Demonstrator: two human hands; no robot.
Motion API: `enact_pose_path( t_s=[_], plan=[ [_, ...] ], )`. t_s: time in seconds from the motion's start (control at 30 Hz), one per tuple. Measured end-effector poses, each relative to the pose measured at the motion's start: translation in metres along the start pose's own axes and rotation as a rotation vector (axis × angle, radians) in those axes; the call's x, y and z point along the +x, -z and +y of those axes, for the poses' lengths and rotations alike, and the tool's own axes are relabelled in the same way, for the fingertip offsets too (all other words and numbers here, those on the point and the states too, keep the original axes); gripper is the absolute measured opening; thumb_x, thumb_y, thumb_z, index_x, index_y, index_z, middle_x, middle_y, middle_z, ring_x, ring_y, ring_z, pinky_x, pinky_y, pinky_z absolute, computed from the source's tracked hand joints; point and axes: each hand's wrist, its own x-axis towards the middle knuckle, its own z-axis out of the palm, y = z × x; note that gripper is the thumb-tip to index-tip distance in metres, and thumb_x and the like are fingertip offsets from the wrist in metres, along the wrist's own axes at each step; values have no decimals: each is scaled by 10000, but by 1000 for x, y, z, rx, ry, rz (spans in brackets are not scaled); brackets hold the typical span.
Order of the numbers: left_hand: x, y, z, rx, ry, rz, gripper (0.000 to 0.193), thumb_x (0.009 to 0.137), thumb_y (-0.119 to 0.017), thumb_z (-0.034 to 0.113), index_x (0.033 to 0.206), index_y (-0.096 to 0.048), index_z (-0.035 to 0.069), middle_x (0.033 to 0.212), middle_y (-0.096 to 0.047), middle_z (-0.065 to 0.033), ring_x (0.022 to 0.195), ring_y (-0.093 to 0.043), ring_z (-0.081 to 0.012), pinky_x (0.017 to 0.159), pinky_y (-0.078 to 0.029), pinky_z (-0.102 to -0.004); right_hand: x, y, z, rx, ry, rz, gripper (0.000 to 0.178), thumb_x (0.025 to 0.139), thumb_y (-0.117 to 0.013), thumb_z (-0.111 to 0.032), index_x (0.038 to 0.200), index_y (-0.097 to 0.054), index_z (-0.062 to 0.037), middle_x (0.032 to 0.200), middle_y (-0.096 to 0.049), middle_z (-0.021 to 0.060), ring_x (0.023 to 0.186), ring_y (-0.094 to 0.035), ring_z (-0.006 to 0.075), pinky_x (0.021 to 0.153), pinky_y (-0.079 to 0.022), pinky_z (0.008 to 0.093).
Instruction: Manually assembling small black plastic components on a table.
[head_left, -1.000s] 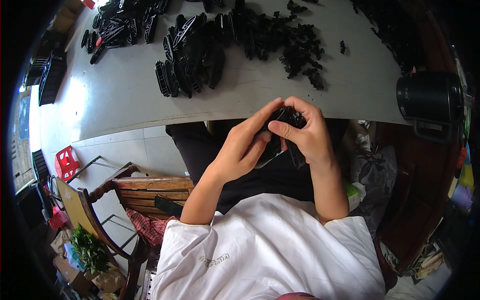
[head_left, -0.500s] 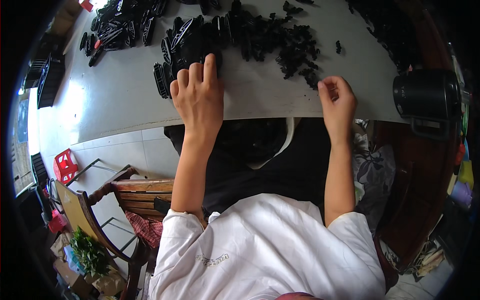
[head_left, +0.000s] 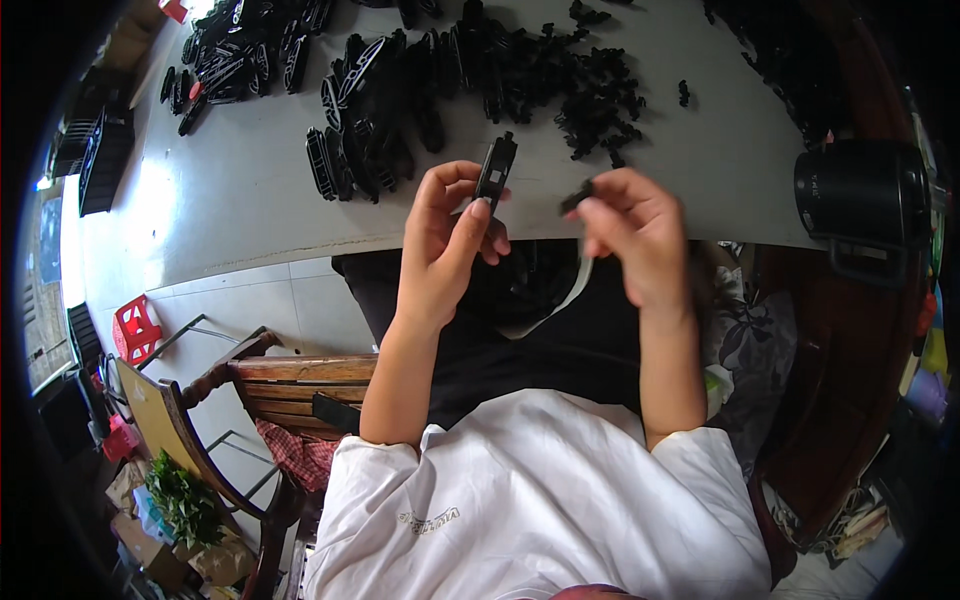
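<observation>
Well, left fingers (head_left: 466, 232) hold black casing (head_left: 498, 165), right fingers (head_left: 608, 222) seemingly a clip (head_left: 577, 197)

The person is wearing a white T-shirt (head_left: 560, 480), which is looking thin and loose and is showing many soft folds. Toward nine o'clock from the middle of the shirt, a small curved print (head_left: 430, 520) is standing out in a greyish, slightly golden tone. Near ten o'clock, the short left sleeve (head_left: 368, 475) is ending around the elbow, with a creased edge; near two o'clock, the right sleeve (head_left: 708, 468) is ending in the same wide, plain way. Below these sleeves, both forearms are showing bare, and so are the left hand (head_left: 445, 240) and the right hand (head_left: 640, 235). At twelve o'clock from the shirt, black trousers (head_left: 520, 362) are covering the legs, in plain dark cloth.
</observation>
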Motion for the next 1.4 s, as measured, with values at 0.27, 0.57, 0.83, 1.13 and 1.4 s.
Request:
enact_pose_path(
  t_s=[0.27, 0.57, 0.83, 1.13, 1.4],
  plan=[
    [-4, -13, -6, 246, -79, -74, 436, 935, -414, 147, 1335, -350, -13, 906, -510, -10, 700, -404, -36, 610, -326, -171, -8, -26, -2, -43, -86, -201, 85, 841, -557, -55, 910, -531, -13, 774, -589, 35, 585, -531, 41, 507, -426, 169],
    [-10, -9, -4, 548, -185, -317, 600, 876, -470, -13, 1427, -231, 0, 1317, -442, -225, 1222, -455, -321, 1007, -341, -332, -13, -31, -7, -267, 85, -31, 186, 797, -626, 26, 965, -550, 8, 778, -540, 24, 624, -546, 47, 552, -453, 179],
    [-13, -10, -3, 410, -146, -371, 601, 855, -496, 16, 1418, -288, 34, 1236, -519, -203, 1115, -535, -327, 962, -379, -321, -11, -15, 10, 135, -54, -144, 157, 794, -704, -94, 890, -591, -41, 733, -585, -17, 592, -516, 28, 483, -387, 166],
    [20, 2, 9, 1265, -542, 92, 422, 860, -552, 155, 1268, -475, 74, 767, -507, -103, 710, -555, -279, 612, -451, -372, -5, 20, 2, 279, 214, 14, 217, 731, -565, -2, 933, -502, -50, 889, -548, 29, 847, -533, 106, 767, -438, 240],
    [53, 6, 7, 1871, -423, 366, 262, 790, -653, 205, 1008, -545, 106, 817, -528, -53, 657, -591, -186, 489, -473, -303, 28, 42, 4, -1178, 452, 144, 258, 733, -711, -90, 936, -557, -49, 784, -594, 68, 651, -571, 217, 600, -463, 325]
  ],
)
